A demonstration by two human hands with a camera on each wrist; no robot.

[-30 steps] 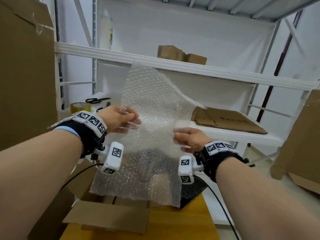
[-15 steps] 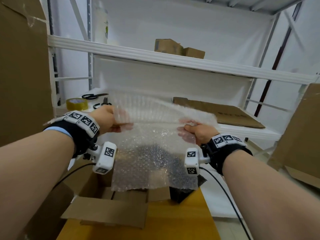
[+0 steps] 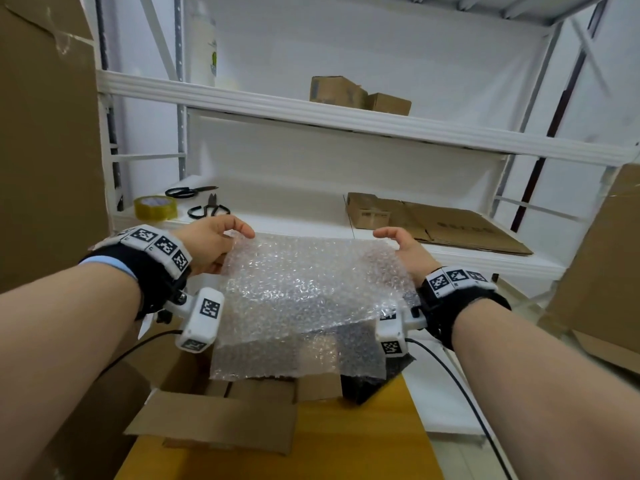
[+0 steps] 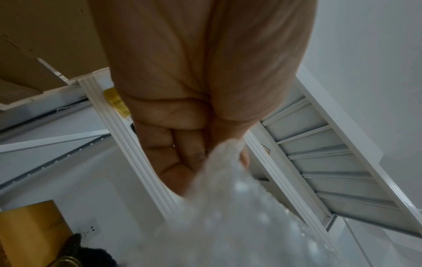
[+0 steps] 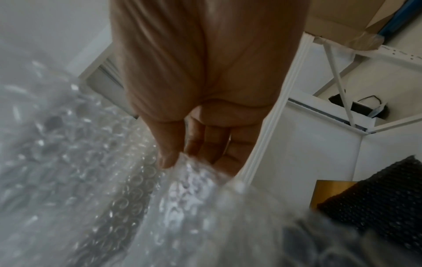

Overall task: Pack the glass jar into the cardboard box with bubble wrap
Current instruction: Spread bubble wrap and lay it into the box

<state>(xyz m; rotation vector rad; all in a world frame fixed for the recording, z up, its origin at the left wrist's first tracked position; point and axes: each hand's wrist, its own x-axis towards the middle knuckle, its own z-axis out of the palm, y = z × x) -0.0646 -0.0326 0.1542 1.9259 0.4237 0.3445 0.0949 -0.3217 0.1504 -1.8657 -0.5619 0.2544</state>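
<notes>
A clear bubble wrap sheet (image 3: 311, 289) hangs doubled over between my two hands, stretched nearly flat at chest height. My left hand (image 3: 239, 233) pinches its far left corner; in the left wrist view its fingers (image 4: 191, 155) curl round the bunched edge of the wrap (image 4: 228, 207). My right hand (image 3: 388, 237) pinches the far right corner, thumb and fingers (image 5: 169, 155) closing on the wrap (image 5: 187, 180). Below the sheet stands the open cardboard box (image 3: 214, 420) with its flaps out. The glass jar does not show clearly in any view.
The box stands on a wooden table (image 3: 346, 445) beside a black mat (image 3: 367, 386). On the white shelf behind lie a tape roll (image 3: 156, 207), scissors (image 3: 188, 192) and flattened cardboard (image 3: 440, 226). Big cardboard sheets stand at left (image 3: 45, 133) and right (image 3: 602, 265).
The sheet stood upright a second ago; its top half has folded down over the rest. My hands have spread wider apart and now hold it nearly flat.
</notes>
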